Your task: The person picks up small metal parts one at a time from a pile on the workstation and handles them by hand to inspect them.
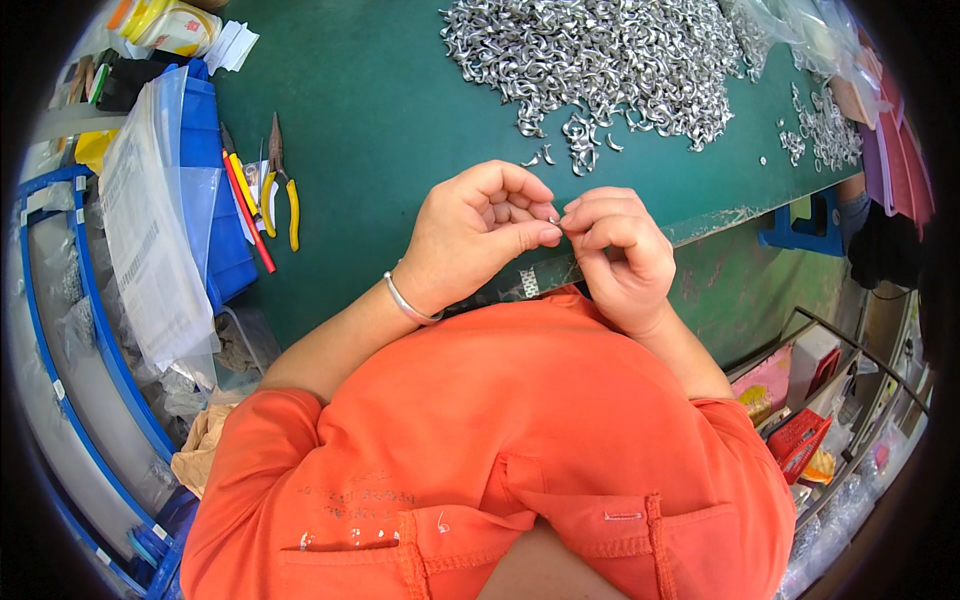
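Near the table's front edge, my left hand (487, 222) and my right hand (622, 247) meet fingertip to fingertip. Pinched between them is a small silver metal piece (554, 220), mostly covered by the fingers. Its full shape is hidden, though it resembles the pieces lying beyond. Past my hands spreads a large heap of small curved silver metal pieces (610, 65) on the green tabletop (350, 110). A few loose curved pieces (540, 156) lie between the heap and my left hand.
Yellow-handled pliers (279, 190) and a red pen (248, 212) lie at the left beside a blue bin (225, 240) with plastic-covered papers (150, 220). Silver rings (832, 130) are scattered at the far right. A blue stool (805, 228) stands below the table there.
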Motion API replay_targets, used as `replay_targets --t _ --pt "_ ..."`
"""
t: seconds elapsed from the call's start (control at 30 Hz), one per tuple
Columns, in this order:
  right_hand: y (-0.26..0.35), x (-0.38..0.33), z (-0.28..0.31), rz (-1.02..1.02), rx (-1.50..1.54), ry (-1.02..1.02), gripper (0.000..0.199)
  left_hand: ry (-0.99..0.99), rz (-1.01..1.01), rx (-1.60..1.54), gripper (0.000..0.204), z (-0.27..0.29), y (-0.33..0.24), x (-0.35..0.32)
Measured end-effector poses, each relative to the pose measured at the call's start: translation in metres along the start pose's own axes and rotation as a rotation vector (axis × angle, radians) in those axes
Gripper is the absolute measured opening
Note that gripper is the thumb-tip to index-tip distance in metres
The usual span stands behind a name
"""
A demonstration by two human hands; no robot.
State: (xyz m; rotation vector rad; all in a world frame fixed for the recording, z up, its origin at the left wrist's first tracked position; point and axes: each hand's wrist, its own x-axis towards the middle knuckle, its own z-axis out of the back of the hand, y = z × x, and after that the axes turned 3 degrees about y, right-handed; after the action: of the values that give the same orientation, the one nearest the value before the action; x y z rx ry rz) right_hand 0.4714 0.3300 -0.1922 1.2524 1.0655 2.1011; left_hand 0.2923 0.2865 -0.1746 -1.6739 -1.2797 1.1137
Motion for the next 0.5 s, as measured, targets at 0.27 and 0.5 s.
replay_targets --t 0.27,0.5 --pt "0.003 0.0 -0.005 0.027 -0.035 -0.042 0.027 -0.005 -0.013 0.045 0.024 0.001 0.002 0.0" --pt "0.005 0.007 0.002 -0.008 -0.156 0.082 0.024 -0.026 0.022 0.421 0.009 0.007 -0.01 -0.001"
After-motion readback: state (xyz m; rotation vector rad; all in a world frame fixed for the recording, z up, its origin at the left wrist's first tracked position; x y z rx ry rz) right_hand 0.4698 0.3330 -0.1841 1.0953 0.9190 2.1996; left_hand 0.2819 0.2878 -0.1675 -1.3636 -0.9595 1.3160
